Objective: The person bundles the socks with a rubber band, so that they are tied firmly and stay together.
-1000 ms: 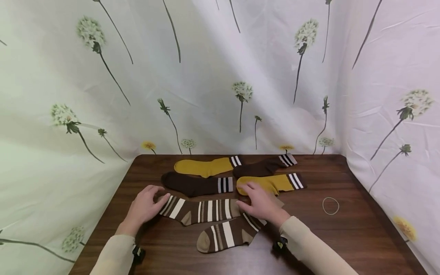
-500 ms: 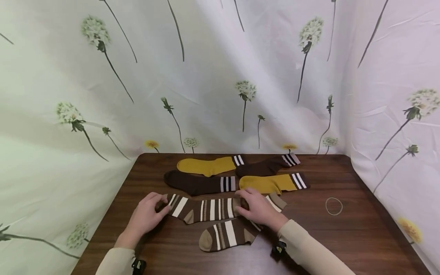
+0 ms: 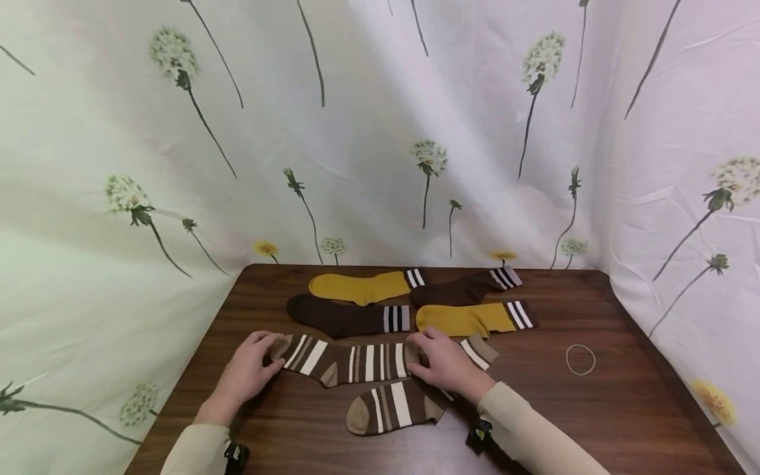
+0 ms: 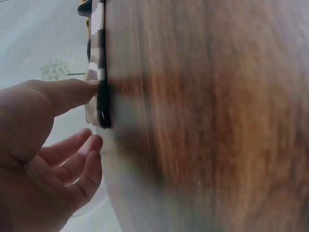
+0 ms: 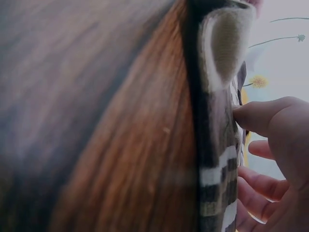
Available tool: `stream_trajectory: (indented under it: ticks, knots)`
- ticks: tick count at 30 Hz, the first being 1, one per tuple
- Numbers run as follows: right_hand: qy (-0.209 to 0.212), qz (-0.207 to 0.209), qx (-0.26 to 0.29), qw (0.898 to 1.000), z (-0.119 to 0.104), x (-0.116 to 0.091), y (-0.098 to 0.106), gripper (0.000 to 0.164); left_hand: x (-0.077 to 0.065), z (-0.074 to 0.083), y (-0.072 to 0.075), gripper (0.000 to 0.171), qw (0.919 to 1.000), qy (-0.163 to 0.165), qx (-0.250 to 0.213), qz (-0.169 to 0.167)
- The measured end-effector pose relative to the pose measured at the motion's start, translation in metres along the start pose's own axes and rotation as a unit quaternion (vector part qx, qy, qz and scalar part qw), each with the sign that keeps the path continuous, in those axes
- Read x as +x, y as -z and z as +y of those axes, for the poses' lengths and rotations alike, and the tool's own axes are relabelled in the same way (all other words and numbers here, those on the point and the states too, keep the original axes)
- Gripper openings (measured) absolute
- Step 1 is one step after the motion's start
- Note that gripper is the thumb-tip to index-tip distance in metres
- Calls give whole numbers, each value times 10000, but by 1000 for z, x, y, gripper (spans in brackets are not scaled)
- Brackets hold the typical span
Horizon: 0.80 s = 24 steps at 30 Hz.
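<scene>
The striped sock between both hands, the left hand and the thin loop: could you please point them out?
Striped sock [image 3: 358, 363], head view: stripes near its middle.
Left hand [image 3: 246, 369], head view: back of the hand.
Thin loop [image 3: 567, 360], head view: its left edge.

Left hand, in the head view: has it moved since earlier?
Yes: against the table's far edge, the left hand moved slightly left and farther from it.

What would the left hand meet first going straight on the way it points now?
The farther striped sock: the left hand is right at its tan toe. Past that, the nearer dark-brown sock looks next in line, though height above the table is hard to judge.
</scene>
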State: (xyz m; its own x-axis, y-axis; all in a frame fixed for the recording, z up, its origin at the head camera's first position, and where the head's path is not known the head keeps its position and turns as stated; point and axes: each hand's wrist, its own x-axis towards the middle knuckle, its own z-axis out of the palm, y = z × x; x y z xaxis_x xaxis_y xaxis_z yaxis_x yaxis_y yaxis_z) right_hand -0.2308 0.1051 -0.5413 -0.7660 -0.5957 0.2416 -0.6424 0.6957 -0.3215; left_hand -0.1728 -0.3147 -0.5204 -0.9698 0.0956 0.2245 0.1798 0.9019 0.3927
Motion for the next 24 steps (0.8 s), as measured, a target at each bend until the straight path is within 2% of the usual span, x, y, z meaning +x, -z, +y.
stream_trajectory:
  ticks: [4, 8, 13, 18, 24]
  knots:
    - [-40, -80, 118, 9999, -2, 1, 0, 43, 0, 1, -1, 42, 9993, 102, -208, -292]
    - [-143, -287, 192, 9993, -5, 2, 2, 41, 1, 1, -1, 41, 9988, 158, -288, -365]
    - [-243, -573, 375, 9974, -7, 4, 4, 38, 6, 2, 0, 38, 9987, 110, -250, -435]
    - [-164, -666, 478, 9965, -9, 6, 5, 35, 11, 4, 3, 39, 9975, 61, -147, -692]
    - [-341, -760, 505, 9952, -9, 7, 5, 37, 14, 5, 5, 39, 9951, 107, -247, -948]
